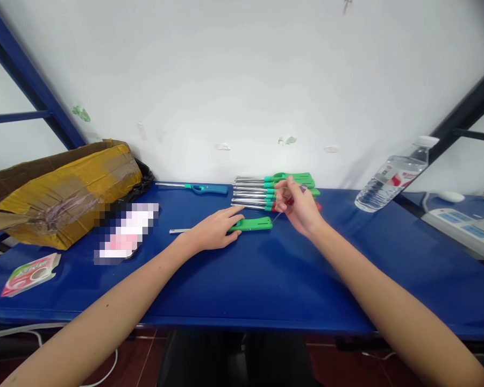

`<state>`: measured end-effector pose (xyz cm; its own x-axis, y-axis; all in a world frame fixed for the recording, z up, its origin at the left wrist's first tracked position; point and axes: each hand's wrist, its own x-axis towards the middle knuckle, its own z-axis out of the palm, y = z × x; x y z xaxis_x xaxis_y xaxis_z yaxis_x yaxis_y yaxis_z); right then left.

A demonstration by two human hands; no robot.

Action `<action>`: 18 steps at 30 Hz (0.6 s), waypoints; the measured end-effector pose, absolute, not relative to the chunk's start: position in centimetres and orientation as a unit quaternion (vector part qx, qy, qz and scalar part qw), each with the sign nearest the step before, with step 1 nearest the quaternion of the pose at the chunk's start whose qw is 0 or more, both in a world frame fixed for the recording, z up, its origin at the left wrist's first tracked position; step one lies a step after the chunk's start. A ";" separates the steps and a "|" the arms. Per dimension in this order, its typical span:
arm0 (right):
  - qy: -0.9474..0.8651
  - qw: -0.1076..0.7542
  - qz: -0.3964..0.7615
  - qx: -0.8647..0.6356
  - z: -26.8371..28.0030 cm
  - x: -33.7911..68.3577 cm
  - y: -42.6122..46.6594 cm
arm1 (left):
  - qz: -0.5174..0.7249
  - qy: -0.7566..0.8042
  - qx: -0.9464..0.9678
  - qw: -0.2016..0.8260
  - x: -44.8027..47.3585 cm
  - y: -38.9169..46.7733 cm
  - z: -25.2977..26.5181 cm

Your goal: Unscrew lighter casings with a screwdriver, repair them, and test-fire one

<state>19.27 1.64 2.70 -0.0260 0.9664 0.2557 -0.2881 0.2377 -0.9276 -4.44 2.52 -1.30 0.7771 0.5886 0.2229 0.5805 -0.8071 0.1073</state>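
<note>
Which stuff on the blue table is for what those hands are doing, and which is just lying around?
In use, by the look of it:
- green lighter under the left hand
- thin tool in the right hand
- row of lighters, probably

Just lying about, it seems:
- water bottle
- taped box
- printed card

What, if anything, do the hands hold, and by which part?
The left hand holds the green lighter at its middle; the right hand grips a thin tool by its upper part.

Lettering on bottle point(396, 177) and card point(21, 278) unreadable
</note>
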 end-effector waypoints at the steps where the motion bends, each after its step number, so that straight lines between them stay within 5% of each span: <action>1: -0.495 0.611 0.516 -0.339 2.3 19.1 1.8 | 0.114 0.316 0.942 0.017 -4.4 2.5 -1.3; 18: -0.469 0.648 0.514 -0.311 1.9 18.7 2.2 | 0.058 0.289 0.955 0.040 -3.8 1.9 -1.0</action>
